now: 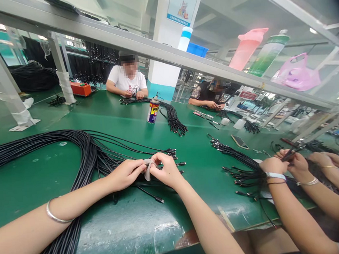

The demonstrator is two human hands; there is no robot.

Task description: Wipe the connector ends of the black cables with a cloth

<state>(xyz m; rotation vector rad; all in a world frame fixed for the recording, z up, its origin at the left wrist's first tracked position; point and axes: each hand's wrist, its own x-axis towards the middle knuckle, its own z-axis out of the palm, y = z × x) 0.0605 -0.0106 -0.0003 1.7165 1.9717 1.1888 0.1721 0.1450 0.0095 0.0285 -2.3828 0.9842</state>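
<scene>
My left hand (128, 175) and my right hand (165, 169) meet over the green workbench (122, 227), pinching a pale grey rubbery strip (146, 170) between their fingers. What the strip wraps or holds is hidden by my fingers. A large bundle of black cables (79, 159) runs from under my left forearm and fans out past my hands. Its small metal-tipped connectors (172, 154) lie just beyond my right hand. One loose cable end (157, 200) lies below my hands.
A co-worker's hands (287, 163) work a black cable bundle (239, 168) at the right. A phone (239, 141), an aerosol can (152, 110) and another cable bundle (173, 122) lie farther along the bench. A metal shelf (150, 53) spans overhead, with two seated co-workers beyond.
</scene>
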